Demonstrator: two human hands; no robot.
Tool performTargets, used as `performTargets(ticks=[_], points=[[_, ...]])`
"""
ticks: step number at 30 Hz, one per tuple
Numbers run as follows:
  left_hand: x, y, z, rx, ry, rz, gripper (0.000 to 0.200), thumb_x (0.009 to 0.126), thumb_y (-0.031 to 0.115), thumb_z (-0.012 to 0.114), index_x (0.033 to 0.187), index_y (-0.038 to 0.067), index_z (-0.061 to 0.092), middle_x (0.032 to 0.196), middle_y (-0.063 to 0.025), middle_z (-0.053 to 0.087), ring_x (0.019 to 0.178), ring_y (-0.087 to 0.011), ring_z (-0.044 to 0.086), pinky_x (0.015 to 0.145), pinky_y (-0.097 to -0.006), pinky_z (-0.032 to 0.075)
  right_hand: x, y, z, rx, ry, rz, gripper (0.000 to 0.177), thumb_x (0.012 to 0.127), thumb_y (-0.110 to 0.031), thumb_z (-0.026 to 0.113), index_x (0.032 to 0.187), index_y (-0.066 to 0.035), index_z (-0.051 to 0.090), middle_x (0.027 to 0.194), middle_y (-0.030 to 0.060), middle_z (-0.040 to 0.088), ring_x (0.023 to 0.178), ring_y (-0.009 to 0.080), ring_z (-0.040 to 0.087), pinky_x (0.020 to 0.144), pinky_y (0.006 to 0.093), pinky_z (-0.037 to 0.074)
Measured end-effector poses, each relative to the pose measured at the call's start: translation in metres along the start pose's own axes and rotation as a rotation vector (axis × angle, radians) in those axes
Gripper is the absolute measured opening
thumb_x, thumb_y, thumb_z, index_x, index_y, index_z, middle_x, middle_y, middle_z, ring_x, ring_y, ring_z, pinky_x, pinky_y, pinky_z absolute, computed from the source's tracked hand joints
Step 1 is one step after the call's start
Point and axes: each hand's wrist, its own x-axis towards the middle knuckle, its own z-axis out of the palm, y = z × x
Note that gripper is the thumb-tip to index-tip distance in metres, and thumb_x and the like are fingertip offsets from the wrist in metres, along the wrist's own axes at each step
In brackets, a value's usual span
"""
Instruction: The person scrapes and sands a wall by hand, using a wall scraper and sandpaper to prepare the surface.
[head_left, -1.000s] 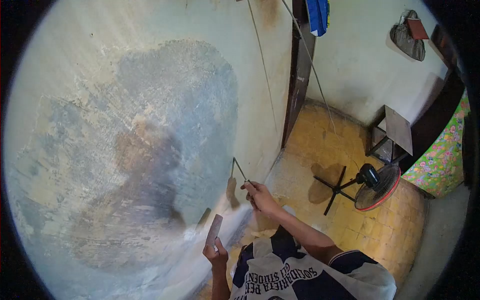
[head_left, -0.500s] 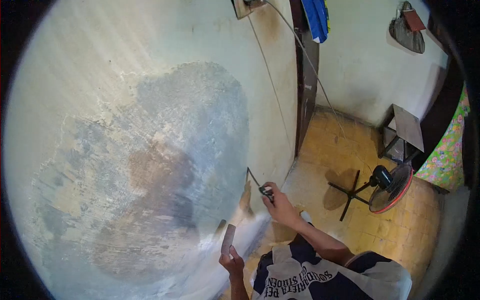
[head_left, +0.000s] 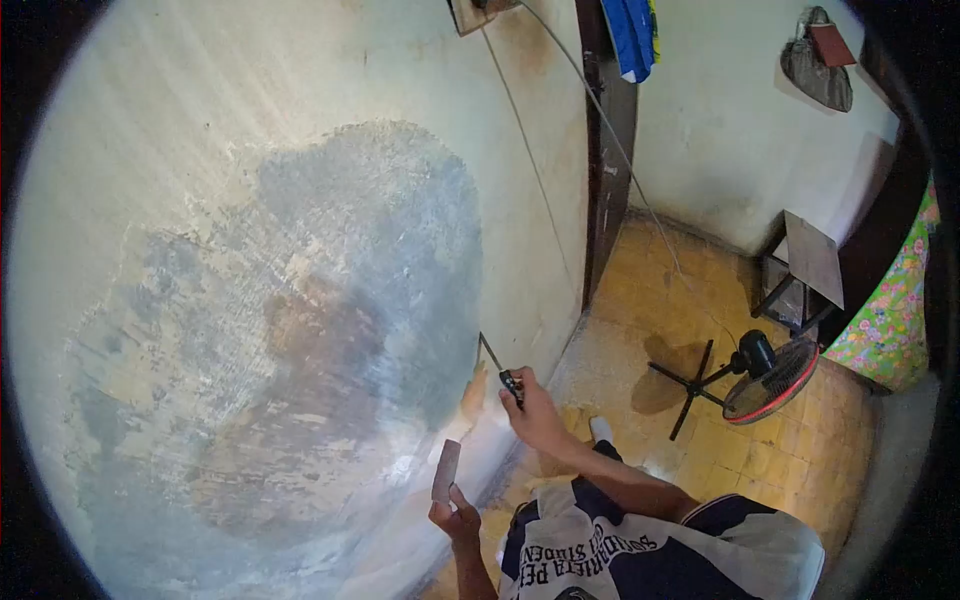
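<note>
My right hand (head_left: 537,415) is closed round the dark handle of a slim tool (head_left: 511,382) with a thin metal shaft. The tool points up and left, its tip right at the wall by the right edge of a large grey, scraped patch (head_left: 420,220). Lower and to the left, my left hand (head_left: 457,517) pinches the bottom end of a flat, grey-brown rectangular piece (head_left: 446,470). That piece stands nearly upright, close in front of the wall's lower part. My shadow falls across the patch.
A black fan with a red rim (head_left: 772,383) stands on the yellow tiled floor (head_left: 625,290). Behind it is a small table (head_left: 812,258). A cable (head_left: 590,95) hangs by the doorway, and a dark bag (head_left: 815,75) hangs on the far wall.
Both hands appear slightly further left in the view, still holding the same things. The camera has shifted a little, and a foot now shows more beside my right forearm.
</note>
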Motion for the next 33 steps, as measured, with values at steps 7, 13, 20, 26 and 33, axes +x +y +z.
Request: performTargets(ticks=[7, 13, 20, 26, 33], points=[[-0.008, 0.004, -0.01, 0.033, -0.007, -0.176, 0.033, 0.097, 0.022, 0.051, 0.081, -0.005, 0.062, 0.063, -0.02, 0.059, 0.054, -0.0344, 0.057, 0.051, -0.0441, 0.038, -0.009, 0.041, -0.054, -0.316, -0.893, -0.162, 0.053, 0.079, -0.004, 0.066, 0.129, -0.002, 0.048, 0.121, 0.0236, 0.045, 0.106, 0.0397, 0.057, 0.093, 0.0414, 0.047], [-0.005, 0.002, -0.016, -0.014, 0.058, -0.091, 0.017, 0.094, 0.009, 0.052, 0.085, -0.003, 0.06, 0.067, -0.0191, 0.058, 0.053, -0.034, 0.054, 0.049, -0.0417, 0.038, 0.017, 0.042, -0.082, -0.507, -1.063, -0.569, 0.038, 0.077, -0.017, 0.073, 0.11, -0.002, 0.062, 0.09, 0.0168, 0.066, 0.085, 0.0343, 0.065, 0.08, 0.0415, 0.054], [-0.009, 0.015, -0.001, -0.032, 0.147, -0.121, 0.015, 0.095, 0.007, 0.051, 0.095, -0.004, 0.061, 0.072, -0.0192, 0.063, 0.06, -0.0353, 0.06, 0.054, -0.0393, 0.044, 0.08, -0.008, -0.087, -0.25, -1.084, -0.817, 0.033, 0.082, -0.021, 0.069, 0.107, -0.003, 0.057, 0.108, 0.015, 0.056, 0.104, 0.0327, 0.057, 0.084, 0.041, 0.05], [-0.013, 0.028, 0.013, -0.055, 0.132, -0.172, 0.012, 0.093, 0.004, 0.052, 0.096, -0.003, 0.061, 0.073, -0.02, 0.063, 0.062, -0.0388, 0.062, 0.055, -0.0391, 0.045, 0.083, -0.007, -0.053, -0.069, -1.162, -0.96, 0.026, 0.078, -0.02, 0.072, 0.094, -0.003, 0.061, 0.093, 0.0135, 0.059, 0.088, 0.0314, 0.059, 0.074, 0.0428, 0.049], [-0.017, 0.048, 0.021, 0.085, 0.156, -0.196, 0.014, 0.092, 0.005, 0.052, 0.099, -0.002, 0.062, 0.073, -0.0192, 0.062, 0.056, -0.0336, 0.058, 0.052, -0.0387, 0.042, 0.085, -0.028, -0.041, -0.378, -1.392, -1.307, 0.021, 0.075, -0.028, 0.071, 0.067, -0.011, 0.061, 0.065, 0.0065, 0.061, 0.064, 0.0295, 0.063, 0.058, 0.0406, 0.05]])
